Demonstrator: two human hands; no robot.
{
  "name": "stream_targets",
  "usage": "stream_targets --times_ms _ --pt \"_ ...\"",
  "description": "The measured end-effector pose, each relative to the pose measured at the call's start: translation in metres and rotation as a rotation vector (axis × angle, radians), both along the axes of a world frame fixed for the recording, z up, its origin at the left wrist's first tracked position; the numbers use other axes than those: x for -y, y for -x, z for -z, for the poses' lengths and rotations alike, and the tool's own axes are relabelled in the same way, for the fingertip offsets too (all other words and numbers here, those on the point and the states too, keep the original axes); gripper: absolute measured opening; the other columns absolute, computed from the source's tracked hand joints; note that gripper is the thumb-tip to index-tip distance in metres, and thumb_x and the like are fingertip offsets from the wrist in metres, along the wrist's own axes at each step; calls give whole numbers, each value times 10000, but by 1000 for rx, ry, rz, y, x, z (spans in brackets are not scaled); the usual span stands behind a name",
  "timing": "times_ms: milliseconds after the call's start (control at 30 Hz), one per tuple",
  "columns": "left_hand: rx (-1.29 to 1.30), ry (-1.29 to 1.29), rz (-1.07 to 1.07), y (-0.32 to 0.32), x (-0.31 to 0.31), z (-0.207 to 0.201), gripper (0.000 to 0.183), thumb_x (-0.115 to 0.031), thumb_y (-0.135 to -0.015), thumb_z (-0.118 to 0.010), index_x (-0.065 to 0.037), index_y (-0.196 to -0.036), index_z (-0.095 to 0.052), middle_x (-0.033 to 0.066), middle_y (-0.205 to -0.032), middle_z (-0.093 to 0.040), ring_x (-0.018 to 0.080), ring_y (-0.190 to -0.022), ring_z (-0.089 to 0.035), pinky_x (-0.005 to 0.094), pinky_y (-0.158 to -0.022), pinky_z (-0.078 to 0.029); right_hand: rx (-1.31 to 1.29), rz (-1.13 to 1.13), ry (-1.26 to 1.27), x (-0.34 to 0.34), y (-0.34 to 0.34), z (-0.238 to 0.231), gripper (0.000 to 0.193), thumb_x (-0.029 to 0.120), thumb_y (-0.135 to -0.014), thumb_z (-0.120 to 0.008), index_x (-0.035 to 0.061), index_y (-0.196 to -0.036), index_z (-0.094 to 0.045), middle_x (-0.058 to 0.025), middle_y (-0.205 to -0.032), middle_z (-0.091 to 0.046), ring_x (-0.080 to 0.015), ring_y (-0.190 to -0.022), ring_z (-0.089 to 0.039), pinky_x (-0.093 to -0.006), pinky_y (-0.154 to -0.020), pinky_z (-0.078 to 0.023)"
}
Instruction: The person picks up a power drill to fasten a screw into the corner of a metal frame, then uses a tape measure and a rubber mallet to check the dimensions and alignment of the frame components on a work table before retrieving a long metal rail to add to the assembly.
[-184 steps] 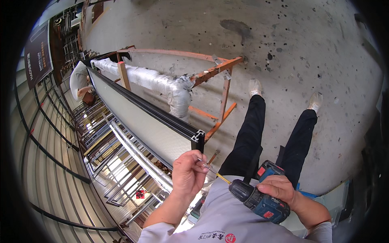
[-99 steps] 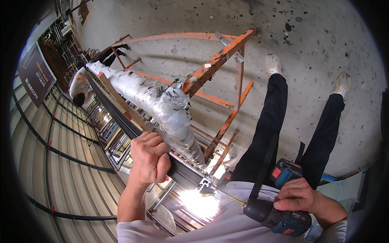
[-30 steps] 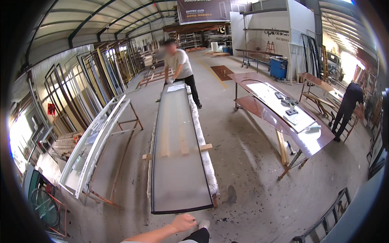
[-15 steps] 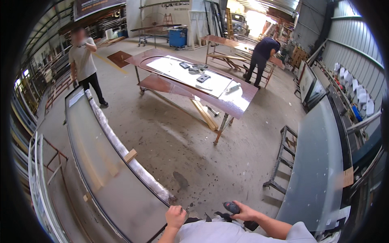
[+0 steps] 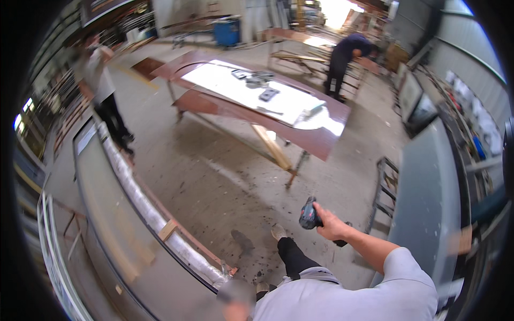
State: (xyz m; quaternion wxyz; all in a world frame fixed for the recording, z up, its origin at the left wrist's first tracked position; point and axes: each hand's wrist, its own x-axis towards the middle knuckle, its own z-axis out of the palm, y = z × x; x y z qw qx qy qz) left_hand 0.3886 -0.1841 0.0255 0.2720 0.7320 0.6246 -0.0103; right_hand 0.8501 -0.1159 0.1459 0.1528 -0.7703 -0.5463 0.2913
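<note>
My right hand is closed around the grip of a dark cordless drill, held out over the concrete floor in front of me. The drill's base shows just below my wrist. At the lower edge, my left hand is smeared, so its fingers cannot be made out. It is close to the near corner of a long frosted glass panel with a black edge. Beside that panel runs a long strip in white wrapping, with a wooden block across it.
Ahead stands a reddish-brown table bearing a white panel and tools. One person stands at the far left; another bends over at the back right. A black rack and a large glass sheet flank my right.
My right hand has swung forward and up with the drill. My left hand has dropped toward the lower edge and blurred. My leg and foot now show, and the view has shifted.
</note>
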Motion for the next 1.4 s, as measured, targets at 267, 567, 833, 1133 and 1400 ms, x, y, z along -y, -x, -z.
stream_targets --times_ms 267,567,833,1133,1400 --pt "-232 7 -493 -37 42 8 249 -371 -787 -620 -130 -793 -682 106 -756 -679 336 -719 -660 483 -623 -511 98 -100 20 -185 -115 21 901 -74 -714 -563 81 -1521 -191 -304 -1275 -452 -478 -1208 -470 -477 -1018 -407" --pt "-72 -180 -516 -119 156 88 274 -312 -849 -579 -71 -855 -709 163 -826 -679 309 -770 -668 466 -680 -501 370 -47 -59 -324 -248 81 943 11 -715 -687 101 -1517 -198 -311 -1225 -476 -479 -1122 -520 -515 -953 -437" --pt "37 446 -720 -159 -48 38 359 -329 -914 -528 -25 -1006 -696 259 -971 -674 342 -903 -663 483 -795 -486 438 45 47 -373 -312 92 875 72 -763 -641 83 -1520 -202 -298 -1169 -550 -463 -1115 -545 -514 -971 -433" --pt "15 351 -549 -203 -197 -4 374 -334 -919 -530 -17 -1039 -686 263 -990 -674 354 -941 -660 489 -810 -484 386 46 114 -361 -319 82 954 80 -726 -699 82 -1502 -145 -303 -1204 -509 -458 -1156 -516 -493 -997 -410" --pt "-55 407 -614 -193 -93 9 388 -339 -924 -532 -10 -1069 -678 268 -1007 -673 365 -974 -658 493 -823 -483 -407 -197 -45 -329 -232 -1 864 133 -701 -678 -9 -1456 -281 -253 -1099 -584 -319 -1013 -605 -396 -886 -484"
